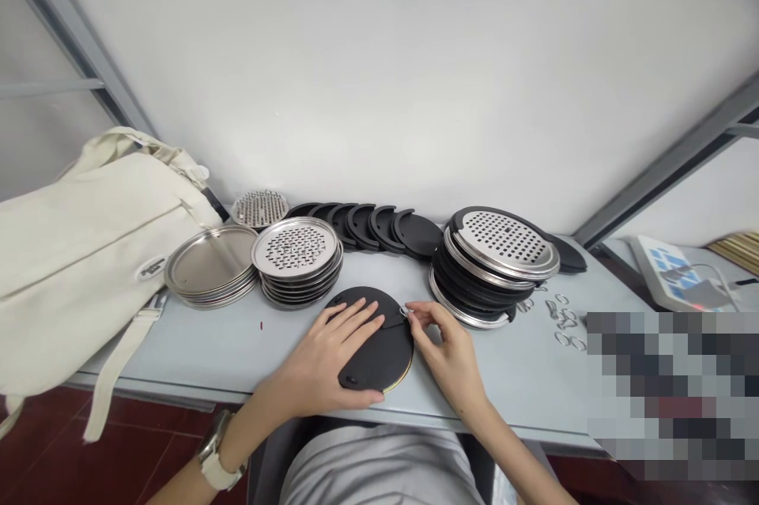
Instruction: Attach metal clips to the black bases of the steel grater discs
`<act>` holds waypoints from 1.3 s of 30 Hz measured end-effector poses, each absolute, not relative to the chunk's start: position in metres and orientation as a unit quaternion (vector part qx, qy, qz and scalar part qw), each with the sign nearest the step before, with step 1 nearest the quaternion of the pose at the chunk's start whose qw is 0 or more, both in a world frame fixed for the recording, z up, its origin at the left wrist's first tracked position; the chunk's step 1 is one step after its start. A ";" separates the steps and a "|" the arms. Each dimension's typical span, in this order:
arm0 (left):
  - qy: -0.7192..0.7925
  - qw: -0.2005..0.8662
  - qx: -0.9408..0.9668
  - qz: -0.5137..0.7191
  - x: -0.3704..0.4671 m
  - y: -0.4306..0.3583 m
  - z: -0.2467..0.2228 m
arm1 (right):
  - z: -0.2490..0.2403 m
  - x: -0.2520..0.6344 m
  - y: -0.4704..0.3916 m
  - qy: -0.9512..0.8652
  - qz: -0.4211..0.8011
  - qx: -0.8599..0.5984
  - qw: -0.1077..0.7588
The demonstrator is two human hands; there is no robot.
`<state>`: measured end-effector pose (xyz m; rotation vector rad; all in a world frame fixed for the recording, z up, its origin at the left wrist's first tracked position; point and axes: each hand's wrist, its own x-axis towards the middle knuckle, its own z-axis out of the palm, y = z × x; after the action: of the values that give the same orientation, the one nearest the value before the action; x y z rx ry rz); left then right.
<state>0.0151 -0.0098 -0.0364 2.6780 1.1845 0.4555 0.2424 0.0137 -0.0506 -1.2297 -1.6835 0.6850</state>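
Note:
A black round disc [388, 351] lies near the front edge of the table, a thin gold-coloured line showing along its lower right rim. My left hand [332, 355] rests flat on it, fingers spread over the surface and thumb by the near edge. At the disc's upper right edge, my right hand [446, 343] pinches a small metal ring [404, 311] between thumb and fingertips. Whether the ring passes through the disc cannot be made out. Just beyond my right hand stands a tall stack of black and silver discs, topped by a perforated metal plate [504, 238].
To the left are stacked plain metal plates [217, 260] and grater plates [295, 252]. Black notched discs [418, 235] line the wall, beside a spiked metal plate [261, 209]. Loose metal rings [566, 319] lie right. A cream bag [88, 252] leans at far left.

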 end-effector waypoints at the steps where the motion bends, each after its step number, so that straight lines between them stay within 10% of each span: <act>1: 0.398 0.088 0.900 0.153 0.015 -0.010 -0.036 | -0.050 0.241 0.015 -0.684 0.274 -0.500 0.455; 39: 0.394 0.087 0.901 0.159 0.014 -0.010 -0.036 | -0.055 0.249 0.012 -0.693 0.297 -0.485 0.444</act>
<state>0.0144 -0.0097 -0.0356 2.6825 1.1746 0.4739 0.2491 0.0121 -0.0546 -1.2026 -1.7182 0.7354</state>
